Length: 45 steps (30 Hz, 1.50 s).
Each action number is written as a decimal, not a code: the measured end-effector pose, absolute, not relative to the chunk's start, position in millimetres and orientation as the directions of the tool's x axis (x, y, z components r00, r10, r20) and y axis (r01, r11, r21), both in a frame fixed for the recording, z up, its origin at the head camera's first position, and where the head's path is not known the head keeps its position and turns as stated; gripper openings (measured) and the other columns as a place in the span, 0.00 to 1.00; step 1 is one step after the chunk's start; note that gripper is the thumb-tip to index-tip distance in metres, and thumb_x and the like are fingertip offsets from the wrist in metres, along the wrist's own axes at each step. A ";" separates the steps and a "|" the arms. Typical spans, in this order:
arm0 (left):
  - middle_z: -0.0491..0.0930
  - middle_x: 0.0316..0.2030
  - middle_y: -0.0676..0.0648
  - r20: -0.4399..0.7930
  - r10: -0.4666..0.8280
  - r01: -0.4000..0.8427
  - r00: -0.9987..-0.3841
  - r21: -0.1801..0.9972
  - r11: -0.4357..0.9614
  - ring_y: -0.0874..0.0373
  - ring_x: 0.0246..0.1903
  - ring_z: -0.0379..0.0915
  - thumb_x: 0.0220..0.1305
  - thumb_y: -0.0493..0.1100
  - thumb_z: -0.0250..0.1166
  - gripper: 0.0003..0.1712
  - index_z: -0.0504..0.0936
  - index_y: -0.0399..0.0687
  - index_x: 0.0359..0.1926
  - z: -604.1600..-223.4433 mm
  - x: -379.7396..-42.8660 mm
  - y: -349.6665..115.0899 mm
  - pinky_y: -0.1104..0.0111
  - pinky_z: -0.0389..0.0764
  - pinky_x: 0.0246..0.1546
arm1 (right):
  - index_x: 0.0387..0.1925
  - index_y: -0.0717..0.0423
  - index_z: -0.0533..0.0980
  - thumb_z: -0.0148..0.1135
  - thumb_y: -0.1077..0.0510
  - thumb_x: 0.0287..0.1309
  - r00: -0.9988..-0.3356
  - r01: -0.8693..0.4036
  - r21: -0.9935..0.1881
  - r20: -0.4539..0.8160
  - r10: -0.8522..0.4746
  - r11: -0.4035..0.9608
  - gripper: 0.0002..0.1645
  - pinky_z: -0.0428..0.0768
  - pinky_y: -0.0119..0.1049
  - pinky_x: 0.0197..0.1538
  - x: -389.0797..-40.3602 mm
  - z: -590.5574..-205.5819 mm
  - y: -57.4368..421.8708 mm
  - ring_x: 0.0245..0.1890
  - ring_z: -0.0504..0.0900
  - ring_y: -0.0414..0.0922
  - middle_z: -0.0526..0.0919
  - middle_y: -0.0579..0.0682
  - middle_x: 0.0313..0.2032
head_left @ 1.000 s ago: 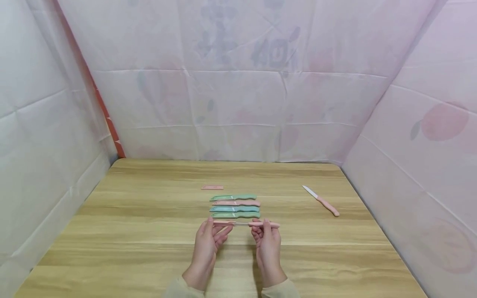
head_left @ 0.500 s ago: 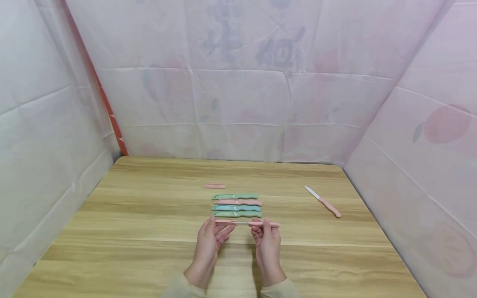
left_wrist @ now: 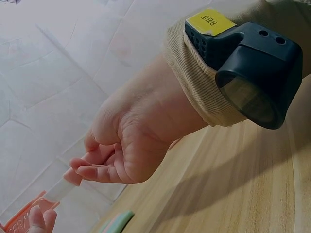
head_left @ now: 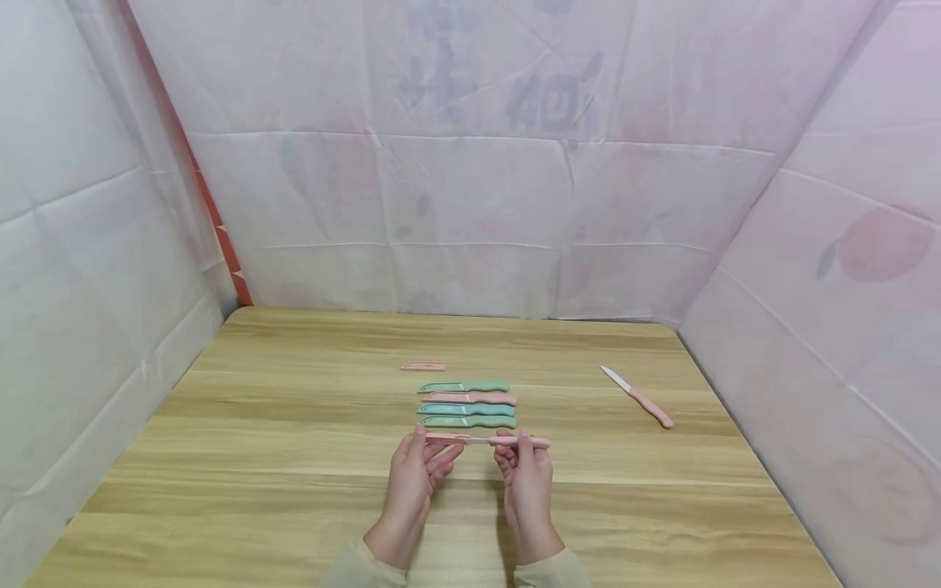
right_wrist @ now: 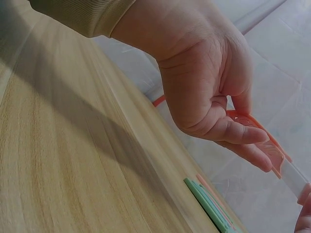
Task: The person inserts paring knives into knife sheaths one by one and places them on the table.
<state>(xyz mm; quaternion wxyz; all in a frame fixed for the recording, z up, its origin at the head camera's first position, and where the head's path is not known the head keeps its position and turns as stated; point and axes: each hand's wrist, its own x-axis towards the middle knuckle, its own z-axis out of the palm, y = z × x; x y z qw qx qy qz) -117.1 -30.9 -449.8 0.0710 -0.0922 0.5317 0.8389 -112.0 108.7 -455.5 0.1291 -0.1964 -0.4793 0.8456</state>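
Observation:
In the head view my left hand (head_left: 408,482) pinches a pink blade sheath (head_left: 447,438) between thumb and fingers. My right hand (head_left: 528,490) grips the pink handle (head_left: 541,443) of a paring knife, whose pale blade (head_left: 479,441) runs into the sheath's mouth. A short stretch of blade shows between the two. The left wrist view has the right hand (left_wrist: 141,141) on the handle and the bare blade (left_wrist: 59,190) reaching the lettered sheath (left_wrist: 22,222). From the right wrist, the left hand (right_wrist: 204,87) holds the sheath above the table.
Just beyond the hands lie several sheathed knives in a stack of rows: green (head_left: 488,385), pink (head_left: 494,398), blue (head_left: 491,410) and green (head_left: 492,422). Behind them is a loose pink sheath (head_left: 422,367). An unsheathed pink-handled knife (head_left: 648,407) lies right. Pale cloth (head_left: 470,196) encloses the table.
The head view has shifted slightly. Slightly less blade shows between sheath and handle than a second ago; both hands keep their hold.

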 end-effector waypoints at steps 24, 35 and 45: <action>0.80 0.45 0.37 -0.219 0.033 -0.211 -0.975 0.873 -0.440 0.52 0.41 0.80 0.75 0.51 0.38 0.27 0.59 0.30 0.59 -449.0 -119.0 -29.1 0.70 0.80 0.35 | 0.40 0.71 0.66 0.41 0.56 0.72 -0.888 -0.014 -0.873 -0.213 0.407 -0.488 0.17 0.78 0.25 0.34 -114.3 -453.1 108.2 0.26 0.76 0.36 0.78 0.55 0.37; 0.80 0.44 0.37 -0.224 0.031 -0.214 -0.974 0.869 -0.447 0.51 0.41 0.80 0.76 0.50 0.37 0.25 0.61 0.32 0.57 -448.8 -120.6 -28.7 0.68 0.81 0.36 | 0.35 0.65 0.69 0.42 0.56 0.72 -0.891 -0.013 -0.875 -0.209 0.403 -0.484 0.16 0.78 0.25 0.34 -116.3 -451.9 107.9 0.26 0.76 0.36 0.78 0.51 0.34; 0.79 0.45 0.36 -0.214 0.039 -0.208 -0.976 0.868 -0.451 0.51 0.41 0.80 0.75 0.51 0.38 0.25 0.60 0.32 0.57 -446.5 -119.0 -29.2 0.69 0.81 0.35 | 0.33 0.65 0.71 0.43 0.55 0.71 -0.890 -0.010 -0.871 -0.216 0.402 -0.491 0.18 0.78 0.25 0.33 -116.6 -453.0 107.2 0.25 0.76 0.36 0.78 0.52 0.35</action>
